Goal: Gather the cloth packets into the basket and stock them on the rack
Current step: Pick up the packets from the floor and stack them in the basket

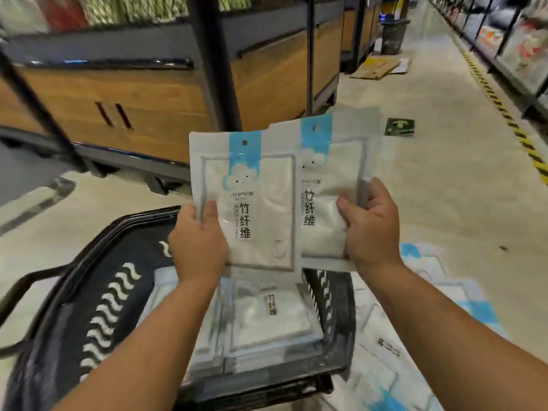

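Observation:
I hold two white cloth packets with blue tops upright above a black basket (98, 295). My left hand (197, 244) grips the lower left edge of the front packet (255, 203). My right hand (370, 229) grips the lower right part of the packet behind it (335, 173), which may be a small stack. Several more packets (272, 321) lie flat inside the basket. Other packets (415, 336) lie on the floor to the right of the basket.
A wooden display unit with dark metal posts (148, 108) stands to the left and ahead. The aisle floor (444, 173) runs ahead with a yellow-black striped line, shelves on the right (522, 48), flat cardboard (379, 68) and a dark bin (393, 37) far off.

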